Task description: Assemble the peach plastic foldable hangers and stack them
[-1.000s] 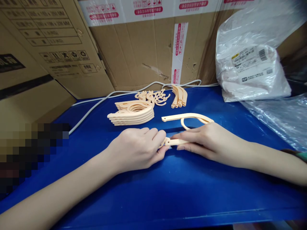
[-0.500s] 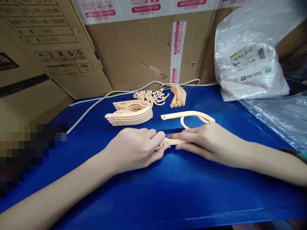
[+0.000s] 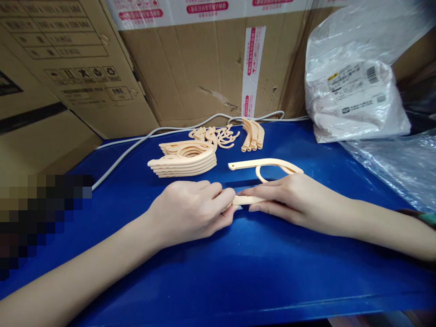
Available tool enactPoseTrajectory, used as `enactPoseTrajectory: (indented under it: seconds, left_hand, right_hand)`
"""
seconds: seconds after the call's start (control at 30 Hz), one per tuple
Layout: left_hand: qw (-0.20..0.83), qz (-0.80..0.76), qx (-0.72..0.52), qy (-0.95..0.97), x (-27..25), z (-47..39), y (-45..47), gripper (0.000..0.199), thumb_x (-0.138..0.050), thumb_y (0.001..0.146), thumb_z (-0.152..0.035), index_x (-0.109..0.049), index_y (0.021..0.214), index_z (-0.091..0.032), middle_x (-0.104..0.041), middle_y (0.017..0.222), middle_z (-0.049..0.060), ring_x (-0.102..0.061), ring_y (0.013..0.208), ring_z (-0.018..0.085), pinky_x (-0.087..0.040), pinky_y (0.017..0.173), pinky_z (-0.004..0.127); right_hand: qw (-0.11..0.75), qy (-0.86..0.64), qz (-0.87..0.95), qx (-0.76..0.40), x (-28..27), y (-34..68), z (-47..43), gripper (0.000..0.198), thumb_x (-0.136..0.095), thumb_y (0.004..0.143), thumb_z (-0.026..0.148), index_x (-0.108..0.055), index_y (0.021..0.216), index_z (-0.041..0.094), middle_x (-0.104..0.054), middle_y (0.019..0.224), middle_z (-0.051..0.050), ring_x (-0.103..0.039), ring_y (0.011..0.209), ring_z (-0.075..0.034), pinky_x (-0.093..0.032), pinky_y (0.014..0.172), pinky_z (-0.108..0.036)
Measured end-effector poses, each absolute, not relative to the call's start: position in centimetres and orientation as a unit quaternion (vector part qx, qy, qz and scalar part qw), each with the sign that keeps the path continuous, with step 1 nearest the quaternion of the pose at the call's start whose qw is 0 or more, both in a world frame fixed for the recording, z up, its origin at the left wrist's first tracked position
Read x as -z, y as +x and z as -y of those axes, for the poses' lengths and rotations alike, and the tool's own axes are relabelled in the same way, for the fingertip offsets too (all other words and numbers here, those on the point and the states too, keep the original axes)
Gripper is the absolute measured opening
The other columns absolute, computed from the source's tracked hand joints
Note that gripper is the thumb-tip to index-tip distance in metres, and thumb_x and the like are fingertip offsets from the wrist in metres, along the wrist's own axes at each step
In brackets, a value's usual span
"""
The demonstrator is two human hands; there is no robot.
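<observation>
My left hand [image 3: 195,211] is closed, its thumb and fingertips pinching the joint end of a cream plastic folding hanger [image 3: 250,200]. From the right, my right hand [image 3: 293,200] grips the same hanger by its arm, fingers wrapped round it. Most of the hanger is hidden by both hands. Just beyond the right hand, a curved hanger arm [image 3: 248,164] with a hole at its end lies above a rounded loop piece [image 3: 260,175]. How these connect to the held hanger, I cannot tell. A stack of folded hangers [image 3: 185,165] rests behind my left hand.
Loose hanger hooks [image 3: 226,136] and a bundle of curved arms [image 3: 252,135] lie at the back of the blue table [image 3: 218,281]. A white cable [image 3: 129,156] runs behind them. Cardboard boxes [image 3: 190,68] stand at the back and left, a plastic bag [image 3: 357,104] at right.
The end of the held arm has closed over the joint at my left fingertips; the hole and gap visible there before are now covered. Both hands stay almost in place.
</observation>
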State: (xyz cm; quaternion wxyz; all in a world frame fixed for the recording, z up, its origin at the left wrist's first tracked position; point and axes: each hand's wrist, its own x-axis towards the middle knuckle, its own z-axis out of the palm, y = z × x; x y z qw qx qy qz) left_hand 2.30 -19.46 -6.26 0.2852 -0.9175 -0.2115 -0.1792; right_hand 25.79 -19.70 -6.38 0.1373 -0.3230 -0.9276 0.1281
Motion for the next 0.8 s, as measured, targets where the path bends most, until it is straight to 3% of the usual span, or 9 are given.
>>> enactPoseTrajectory:
  seconds: [0.27,0.47,0.6,0.8]
  left_hand:
    - [0.247,0.194,0.166,-0.935,6.1,19.6,2.2,0.029,-0.046,0.092,-0.026,-0.051,0.064,-0.021,-0.049,0.051,-0.005,-0.052,0.044,0.013,-0.029,0.041,0.030]
    - [0.166,0.181,0.132,-0.960,5.9,19.7,1.7,0.031,-0.041,0.097,-0.030,-0.055,0.071,-0.019,-0.053,0.055,-0.004,-0.051,0.043,0.013,-0.028,0.040,0.030]
    - [0.143,0.185,0.128,-0.964,5.8,19.7,1.8,0.033,-0.040,0.099,-0.033,-0.055,0.073,-0.019,-0.055,0.057,-0.003,-0.052,0.044,0.013,-0.027,0.040,0.029]
    - [0.156,0.186,0.134,-0.961,5.9,19.7,1.6,0.031,-0.043,0.098,-0.035,-0.052,0.073,-0.020,-0.053,0.056,-0.004,-0.052,0.044,0.012,-0.026,0.041,0.028]
  right_hand:
    - [0.131,-0.301,0.940,-0.090,6.6,26.0,19.9,0.029,-0.045,0.099,0.030,-0.064,0.120,0.025,-0.074,0.104,0.000,-0.069,0.083,-0.015,-0.047,0.071,-0.026]
    - [0.171,-0.266,0.948,0.043,6.4,26.4,19.7,0.029,-0.049,0.097,0.036,-0.070,0.104,0.018,-0.070,0.079,-0.004,-0.062,0.073,-0.019,-0.044,0.067,-0.031]
    - [0.188,-0.256,0.943,0.100,6.0,26.7,19.2,0.034,-0.049,0.096,0.044,-0.069,0.104,0.018,-0.070,0.090,-0.007,-0.059,0.089,-0.024,-0.042,0.076,-0.038]
    - [0.203,-0.292,0.925,0.132,5.7,27.1,18.8,0.025,-0.048,0.096,0.033,-0.069,0.105,0.021,-0.061,0.117,-0.012,-0.054,0.104,-0.028,-0.044,0.085,-0.045]
